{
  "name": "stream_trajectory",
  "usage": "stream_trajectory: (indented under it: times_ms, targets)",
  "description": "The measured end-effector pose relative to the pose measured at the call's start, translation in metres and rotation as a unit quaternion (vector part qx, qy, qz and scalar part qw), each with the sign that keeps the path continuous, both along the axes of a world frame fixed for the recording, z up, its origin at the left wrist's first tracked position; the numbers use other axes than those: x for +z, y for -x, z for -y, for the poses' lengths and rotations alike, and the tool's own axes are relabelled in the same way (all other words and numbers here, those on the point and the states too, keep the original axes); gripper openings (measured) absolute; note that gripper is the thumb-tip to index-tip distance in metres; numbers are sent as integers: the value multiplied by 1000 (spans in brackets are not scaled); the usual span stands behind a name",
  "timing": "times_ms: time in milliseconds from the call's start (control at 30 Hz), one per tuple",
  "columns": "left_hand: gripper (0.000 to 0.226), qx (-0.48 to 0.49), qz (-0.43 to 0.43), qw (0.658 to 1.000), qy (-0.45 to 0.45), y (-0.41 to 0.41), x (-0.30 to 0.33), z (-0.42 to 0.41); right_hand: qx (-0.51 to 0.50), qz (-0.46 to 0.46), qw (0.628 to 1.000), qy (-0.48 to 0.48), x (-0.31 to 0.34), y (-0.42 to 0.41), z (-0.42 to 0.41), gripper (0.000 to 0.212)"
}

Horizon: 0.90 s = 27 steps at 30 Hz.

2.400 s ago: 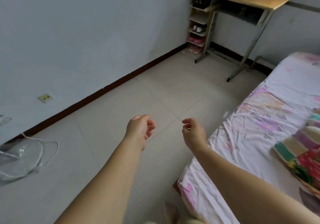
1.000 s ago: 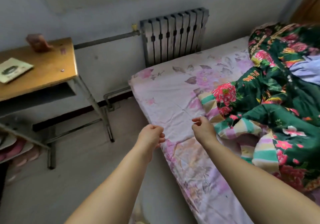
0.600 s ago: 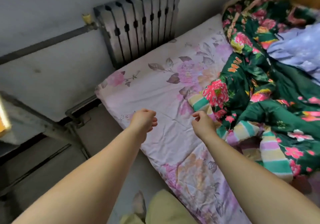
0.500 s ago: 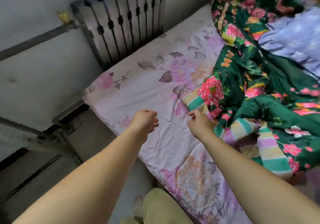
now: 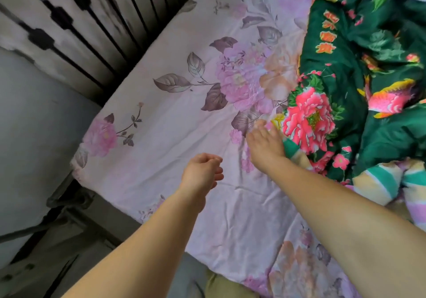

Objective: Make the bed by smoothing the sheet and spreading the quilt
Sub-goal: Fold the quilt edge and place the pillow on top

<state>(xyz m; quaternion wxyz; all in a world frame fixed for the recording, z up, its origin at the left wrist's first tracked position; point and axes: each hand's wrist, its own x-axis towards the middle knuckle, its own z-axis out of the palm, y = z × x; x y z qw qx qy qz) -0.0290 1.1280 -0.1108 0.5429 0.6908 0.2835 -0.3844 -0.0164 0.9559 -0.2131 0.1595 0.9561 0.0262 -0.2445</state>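
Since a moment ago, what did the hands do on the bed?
The right hand went forward across the pink floral sheet to the edge of the green flowered quilt; its fingers, curled before, now lie straighter there. The view also swung from the floor to the bed and closer in. The left hand stayed loosely curled, holding nothing, and the quilt stayed bunched up.

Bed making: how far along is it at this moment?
Nothing looks finished. The pale pink floral sheet is creased, and the green floral quilt lies bunched on the right. In hand: the right hand reaches the quilt's edge, no grip visible; the left hand hovers loosely curled. Smoothing and spreading remain.
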Motion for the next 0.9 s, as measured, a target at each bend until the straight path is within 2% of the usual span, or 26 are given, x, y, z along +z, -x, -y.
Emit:
stream_trajectory:
  times_ms: [133,200,267,333,467,533,633,667,767,900]
  targets:
    - [16,-10,-46,999,-19,-12,-25,-10,-15,-55,989,139,-25,-30,1,51]
    - [17,-13,-56,998,-24,-18,-31,-15,-28,-60,985,162,-24,-39,10,45]
    - [16,-16,-57,998,-27,-23,-34,-17,-40,-60,990,119,-17,-43,22,39]
    - [13,-22,-55,998,-19,-28,-32,-15,-102,-37,993,46,-1,-44,30,32]
    - [9,-36,-41,998,13,-38,-16,-5,-248,96,959,-97,49,-28,34,26]
    - [12,-68,-21,997,24,-39,-1,3,-328,199,904,-190,90,-17,30,23]
    - [14,-75,-27,994,69,-36,35,12,-420,345,780,-310,164,-10,11,14]
    - [24,-67,-46,992,93,-35,48,14,-431,378,741,-349,186,-11,-2,13]
    - [58,-8,-109,971,215,-34,88,14,-462,421,606,-492,248,-7,-57,11]
    - [73,116,-127,918,356,-53,121,-5,-447,411,463,-645,295,9,-114,32]
